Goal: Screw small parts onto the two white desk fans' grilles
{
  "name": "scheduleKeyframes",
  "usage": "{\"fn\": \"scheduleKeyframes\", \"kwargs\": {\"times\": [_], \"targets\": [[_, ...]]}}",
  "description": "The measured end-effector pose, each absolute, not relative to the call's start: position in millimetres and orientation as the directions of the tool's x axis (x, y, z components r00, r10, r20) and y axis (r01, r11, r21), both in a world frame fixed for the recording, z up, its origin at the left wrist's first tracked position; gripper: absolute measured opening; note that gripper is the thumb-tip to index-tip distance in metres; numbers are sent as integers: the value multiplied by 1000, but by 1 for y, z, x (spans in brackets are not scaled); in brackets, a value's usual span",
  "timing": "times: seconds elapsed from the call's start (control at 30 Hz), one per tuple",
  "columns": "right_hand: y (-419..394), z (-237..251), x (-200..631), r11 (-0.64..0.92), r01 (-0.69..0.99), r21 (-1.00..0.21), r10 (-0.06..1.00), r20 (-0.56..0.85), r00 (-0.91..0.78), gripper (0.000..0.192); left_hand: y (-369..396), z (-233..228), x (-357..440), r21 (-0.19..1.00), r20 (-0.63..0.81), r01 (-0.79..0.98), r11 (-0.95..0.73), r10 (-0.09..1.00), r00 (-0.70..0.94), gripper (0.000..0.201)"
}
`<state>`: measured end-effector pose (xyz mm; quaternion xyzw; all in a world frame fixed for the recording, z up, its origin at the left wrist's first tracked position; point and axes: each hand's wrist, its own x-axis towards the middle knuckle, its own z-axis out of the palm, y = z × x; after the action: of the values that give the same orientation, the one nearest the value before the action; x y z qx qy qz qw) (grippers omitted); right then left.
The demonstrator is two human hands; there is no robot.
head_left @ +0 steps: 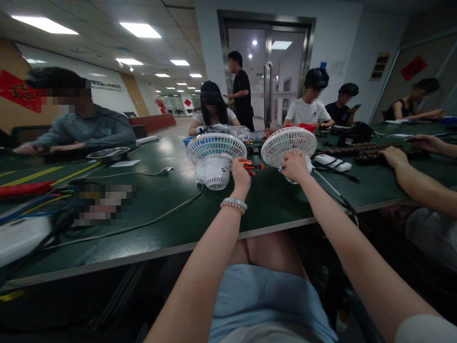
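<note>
The left hand (242, 172) is closed around the orange-and-black handle of a screwdriver (255, 166), whose shaft runs level toward the right. A beaded bracelet (233, 204) sits on that wrist. The right hand (294, 166) is closed against the back of the right fan (288, 145), a small white desk fan with its round grille facing away from the camera; the screwdriver tip reaches the spot where this hand meets the fan's body, though the exact contact is hidden by the fingers. Just to the left stands the left fan (216, 157), also white, with a grille showing blue behind it and its motor housing turned toward the camera. The 2 fans stand near each other but apart, on the dark green worktop (171, 214).

A grey cable (153, 219) trails from the left fan across the worktop toward the left. A white flat box (332, 162) lies just right of the right fan. At the far left lies a tangle of wires (43, 209) beside a red bar (24, 189). A co-worker's forearm (417, 183) rests on the worktop at the right edge, its hand on dark parts. Other people sit along the far side, and 1 stands near the glass door (267, 71).
</note>
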<state>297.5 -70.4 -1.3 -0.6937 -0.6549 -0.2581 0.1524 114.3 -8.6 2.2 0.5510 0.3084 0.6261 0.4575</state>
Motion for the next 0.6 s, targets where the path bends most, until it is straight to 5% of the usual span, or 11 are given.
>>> {"fn": "scheduleKeyframes", "kwargs": {"times": [0.6], "targets": [[-70,-2,297,-104,984,141,835,550,9,26,-11,3,114,900,388,-207,-384,921,-26,15]]}}
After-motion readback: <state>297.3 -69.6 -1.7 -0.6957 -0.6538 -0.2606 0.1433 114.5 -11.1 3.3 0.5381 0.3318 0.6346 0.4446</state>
